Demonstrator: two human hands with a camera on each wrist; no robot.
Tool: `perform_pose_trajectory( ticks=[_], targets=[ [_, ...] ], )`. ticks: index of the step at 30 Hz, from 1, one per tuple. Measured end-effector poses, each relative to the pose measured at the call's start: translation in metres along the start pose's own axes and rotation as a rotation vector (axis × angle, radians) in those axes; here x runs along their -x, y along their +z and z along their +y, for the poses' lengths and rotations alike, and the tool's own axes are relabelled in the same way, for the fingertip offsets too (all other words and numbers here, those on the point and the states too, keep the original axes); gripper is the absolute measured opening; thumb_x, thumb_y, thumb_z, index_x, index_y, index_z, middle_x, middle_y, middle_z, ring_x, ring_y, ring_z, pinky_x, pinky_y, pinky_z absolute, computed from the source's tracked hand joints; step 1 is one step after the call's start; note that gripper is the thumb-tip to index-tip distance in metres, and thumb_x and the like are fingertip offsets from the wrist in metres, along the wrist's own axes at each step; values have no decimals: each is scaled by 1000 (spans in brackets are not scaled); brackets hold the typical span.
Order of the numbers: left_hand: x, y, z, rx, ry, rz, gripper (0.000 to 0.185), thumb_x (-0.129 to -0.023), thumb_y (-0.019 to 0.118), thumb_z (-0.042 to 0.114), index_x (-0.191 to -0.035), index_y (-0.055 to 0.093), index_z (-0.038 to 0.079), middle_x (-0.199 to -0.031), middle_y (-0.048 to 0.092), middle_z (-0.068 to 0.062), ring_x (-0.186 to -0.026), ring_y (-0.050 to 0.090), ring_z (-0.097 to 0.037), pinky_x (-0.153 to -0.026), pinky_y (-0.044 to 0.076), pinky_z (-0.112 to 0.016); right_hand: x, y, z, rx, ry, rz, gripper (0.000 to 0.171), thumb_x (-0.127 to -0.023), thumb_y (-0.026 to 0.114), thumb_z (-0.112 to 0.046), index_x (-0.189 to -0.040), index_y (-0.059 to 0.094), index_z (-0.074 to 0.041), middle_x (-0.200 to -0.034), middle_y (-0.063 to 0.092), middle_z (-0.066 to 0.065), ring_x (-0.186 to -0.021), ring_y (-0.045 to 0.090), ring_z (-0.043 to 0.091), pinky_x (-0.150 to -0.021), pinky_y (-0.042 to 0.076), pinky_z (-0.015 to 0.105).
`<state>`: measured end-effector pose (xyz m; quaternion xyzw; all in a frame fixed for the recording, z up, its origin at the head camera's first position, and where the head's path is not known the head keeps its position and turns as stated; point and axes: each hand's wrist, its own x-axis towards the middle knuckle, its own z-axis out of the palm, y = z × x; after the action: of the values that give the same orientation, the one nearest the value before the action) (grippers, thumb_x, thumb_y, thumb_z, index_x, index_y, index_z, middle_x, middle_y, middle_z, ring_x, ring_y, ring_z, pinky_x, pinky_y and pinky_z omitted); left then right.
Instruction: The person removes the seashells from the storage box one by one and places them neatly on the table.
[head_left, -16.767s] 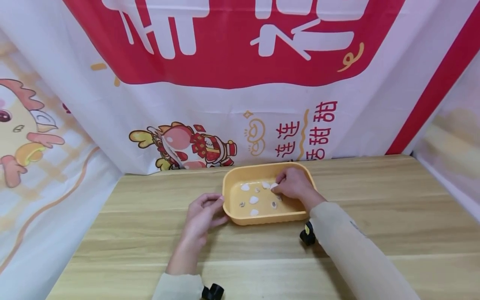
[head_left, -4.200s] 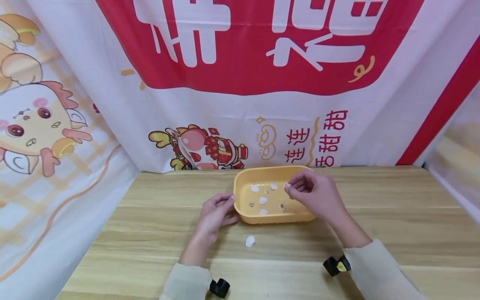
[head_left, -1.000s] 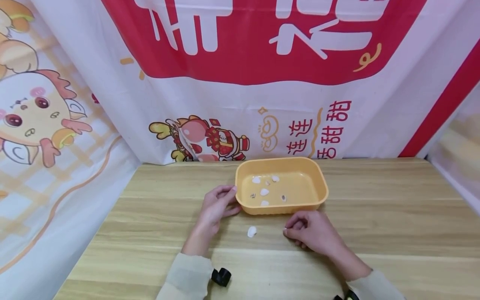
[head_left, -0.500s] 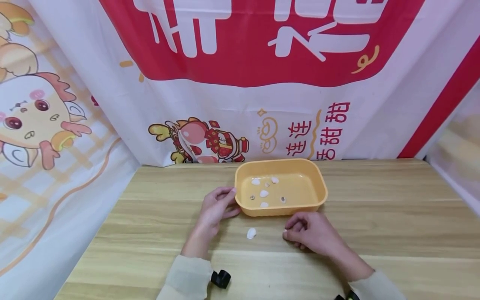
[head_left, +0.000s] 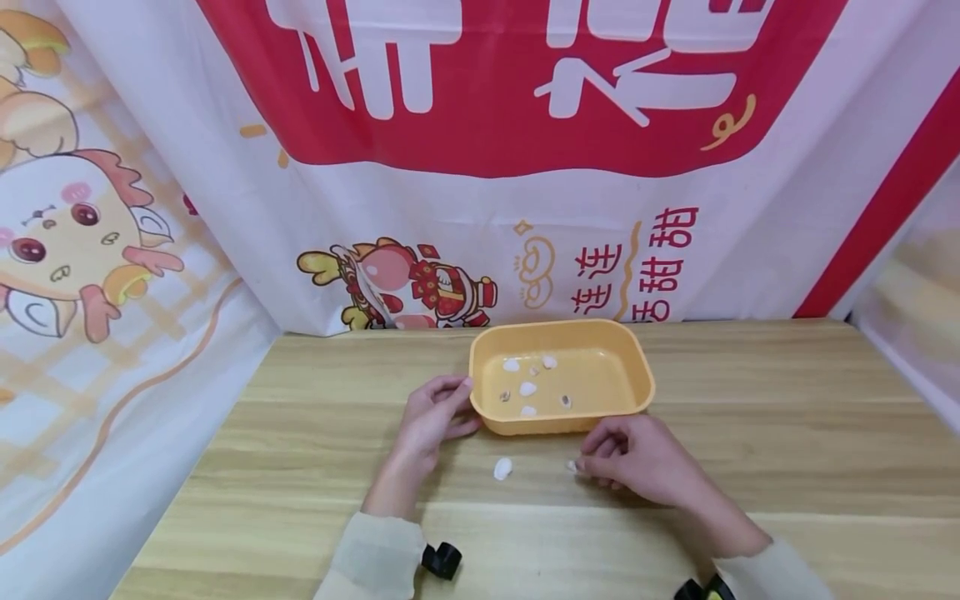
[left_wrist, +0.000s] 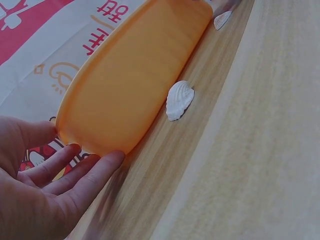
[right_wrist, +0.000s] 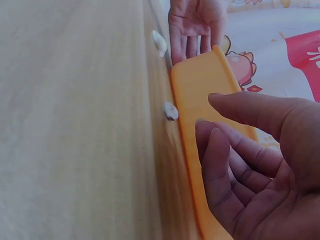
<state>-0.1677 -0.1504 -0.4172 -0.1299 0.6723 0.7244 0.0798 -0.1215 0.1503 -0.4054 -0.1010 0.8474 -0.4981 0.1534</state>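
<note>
A yellow plastic tray (head_left: 630,413) sits near the back of the table, several small shells (head_left: 528,389) scattered inside, mostly in its left half. My left hand (head_left: 431,421) touches the tray's left end, thumb tip at the rim and fairly straight fingers against the outer wall. In front of the tray lies a white ribbed seashell (left_wrist: 179,101). To its right a second seashell (right_wrist: 171,111) rests on the wood, just beyond the fingertips of my right hand (head_left: 637,458). In the right wrist view the right thumb stands apart from the loosely bent fingers, with nothing between them.
The wooden table (head_left: 300,467) runs back to a printed white and red cloth (head_left: 435,200), close behind the tray. More printed cloth (head_left: 97,400) hangs at the left side. A black wrist camera (head_left: 442,560) sits at the left cuff.
Earlier the right hand lifted a shell out over the tray and brought it down in front. Now it has let go and shifted slightly right. The left hand has stayed at the tray.
</note>
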Motion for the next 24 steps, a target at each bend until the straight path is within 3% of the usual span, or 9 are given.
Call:
perform_pose_trajectory(
  ticks=[11, 17, 24],
  targets=[
    [1, -1, -1, -10, -8, -3, 38, -107, 69, 23, -140, 63, 5, -140, 68, -22, -124, 72, -34, -98, 68, -43, 8, -13, -8, 7, -9, -14, 20, -93, 86, -23, -100, 76, -7, -87, 77, 7, -74, 71, 21, -62, 67, 32],
    [1, 1, -1, -10, 1, -1, 40, -106, 71, 24, -139, 63, 3, -139, 68, -22, -121, 72, -33, -98, 68, -43, 7, -23, -15, 34, 21, 42, 18, -93, 86, -24, -100, 77, -10, -88, 77, 6, -76, 72, 20, -64, 66, 29],
    [0, 2, 0, -14, -4, 15, 37, -107, 69, 22, -138, 63, 4, -138, 68, -23, -119, 74, -32, -97, 68, -43, -14, -37, -35, 74, -51, 128, 15, -96, 83, -23, -99, 77, -9, -89, 77, 10, -74, 72, 21, -65, 67, 35]
  ],
)
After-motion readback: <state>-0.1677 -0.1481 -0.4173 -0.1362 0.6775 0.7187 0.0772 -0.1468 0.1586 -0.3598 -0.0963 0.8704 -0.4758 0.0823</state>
